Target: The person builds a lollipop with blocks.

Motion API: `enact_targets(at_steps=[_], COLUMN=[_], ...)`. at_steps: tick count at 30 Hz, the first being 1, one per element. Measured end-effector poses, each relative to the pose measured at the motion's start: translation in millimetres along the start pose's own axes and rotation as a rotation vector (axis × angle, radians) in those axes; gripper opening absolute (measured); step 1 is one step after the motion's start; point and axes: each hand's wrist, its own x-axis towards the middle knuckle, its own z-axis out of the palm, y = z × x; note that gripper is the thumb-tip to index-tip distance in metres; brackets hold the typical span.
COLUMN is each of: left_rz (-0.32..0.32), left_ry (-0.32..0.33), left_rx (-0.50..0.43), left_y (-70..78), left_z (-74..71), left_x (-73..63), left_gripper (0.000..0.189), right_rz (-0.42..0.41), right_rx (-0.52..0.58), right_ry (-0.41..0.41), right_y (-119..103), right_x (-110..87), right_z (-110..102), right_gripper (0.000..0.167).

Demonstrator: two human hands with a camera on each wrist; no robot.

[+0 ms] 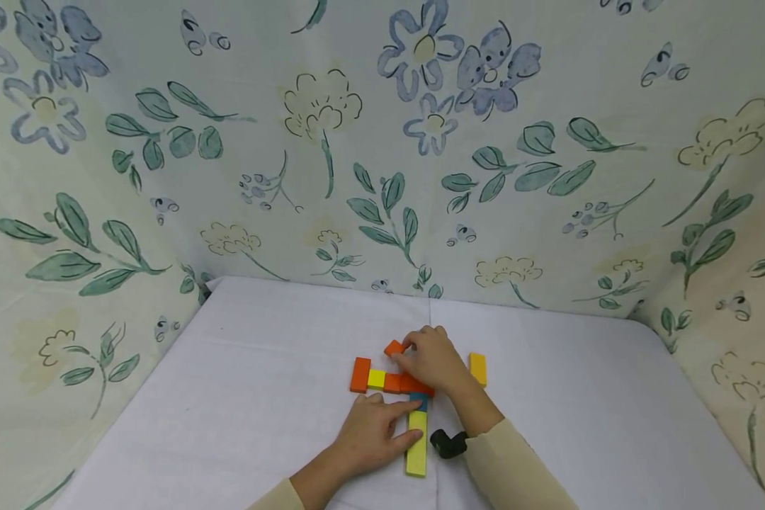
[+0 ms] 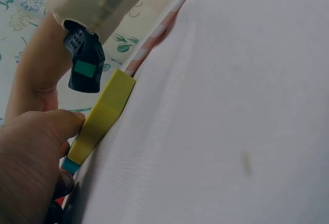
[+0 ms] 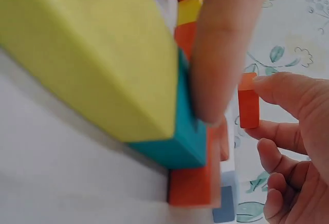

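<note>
My right hand (image 1: pixel 430 358) pinches a small orange block (image 3: pixel 249 100) between thumb and finger, held above the row of blocks. Below it lies a larger orange-red block (image 1: pixel 414 384), partly covered by the hand. A blue block (image 1: pixel 418 402) meets that row from the near side, and a long yellow block (image 1: pixel 416 453) continues from it toward me. My left hand (image 1: pixel 372 432) lies to the left of these two: its extended index finger touches the blue block and its thumb rests on the long yellow block (image 2: pixel 100 121).
The row runs left through an orange block (image 1: pixel 392 383) and a small yellow block (image 1: pixel 376 380) to an upright red-orange block (image 1: pixel 360 375). Right of my right hand lies an amber block (image 1: pixel 477 369). A grey-blue block (image 3: pixel 224 203) shows beyond the row. A dark wrist device (image 1: pixel 448 444) hangs at the right sleeve.
</note>
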Motion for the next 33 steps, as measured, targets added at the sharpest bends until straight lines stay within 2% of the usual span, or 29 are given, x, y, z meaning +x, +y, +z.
enact_targets(at_steps=[5,10,14,25,33], left_rz=[-0.023,-0.057,-0.069,-0.075,-0.075], left_ry=[-0.024,-0.059,-0.063,-0.059,-0.065], left_rx=[-0.01,-0.02,-0.017,-0.014,-0.024], left_y=[1.1,2.2,2.5,1.8,2.8], left_z=[0.5,0.6,-0.1,-1.8,-1.9], left_x=[0.5,1.6,1.9,2.4,2.4], left_gripper=[0.045,0.046,0.045,0.045,0.045], right_rz=[0.057,0.076,0.09,0.145,0.113], right_rx=[0.06,0.125,0.158,0.115,0.08], right_ry=[-0.024,-0.063,-0.104,-0.192,-0.192], right_y=[7,19,30,44,48], right_x=[-6.0,-11.7,-14.9,-21.2,-22.0], right_z=[-13,-26,-33,-33,-25], right_gripper=[0.034,0.033,0.03,0.022,0.019])
